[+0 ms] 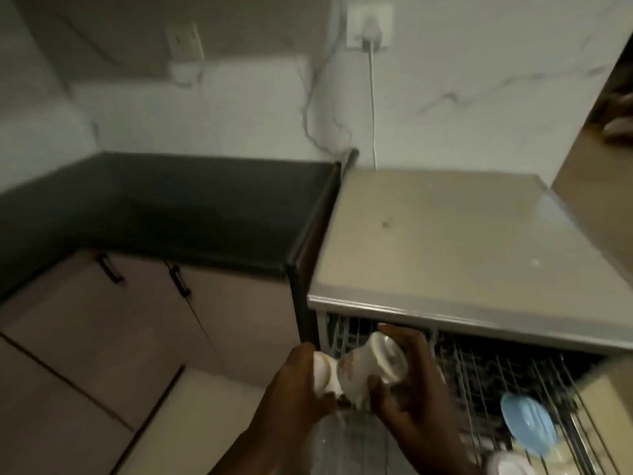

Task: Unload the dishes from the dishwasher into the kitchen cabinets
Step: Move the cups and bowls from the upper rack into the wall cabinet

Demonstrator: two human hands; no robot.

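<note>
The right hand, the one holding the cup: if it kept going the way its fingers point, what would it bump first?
Probably the dishwasher's steel top edge. The right hand grips a white cup, fingers pointing up and away just below that edge. Depth is blurry, so it might slip underneath instead.

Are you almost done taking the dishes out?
Not yet. Nothing in view shows dishes put away: the cabinet doors are closed. Right now the left hand and right hand hold white cups over the rack. A blue plate and another white dish still wait in the rack.
</note>
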